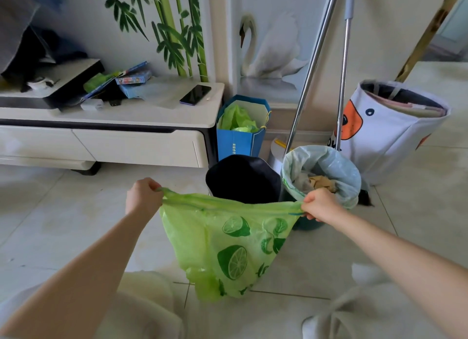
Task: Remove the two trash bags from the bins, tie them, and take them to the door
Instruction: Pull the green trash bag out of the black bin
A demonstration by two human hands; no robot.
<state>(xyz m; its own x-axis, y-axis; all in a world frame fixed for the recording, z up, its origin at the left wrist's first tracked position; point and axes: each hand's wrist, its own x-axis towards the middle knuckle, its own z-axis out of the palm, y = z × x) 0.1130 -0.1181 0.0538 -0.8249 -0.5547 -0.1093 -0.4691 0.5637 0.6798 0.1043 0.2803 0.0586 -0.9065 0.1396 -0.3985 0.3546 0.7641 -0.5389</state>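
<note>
Both hands, left hand (143, 195) and right hand (319, 205), clench the green bag (228, 245) by its rim, stretched between them, probably for tying; blue-lined bin (321, 174) waits behind the right hand.

Pale glossy floor tiles (63, 219) catch soft daylight. A low white cabinet (121, 138) with drawers stands against a wall (83, 34) painted with green bamboo (177, 34) (a white swan (268, 50) decorates the neighbouring panel).
</note>
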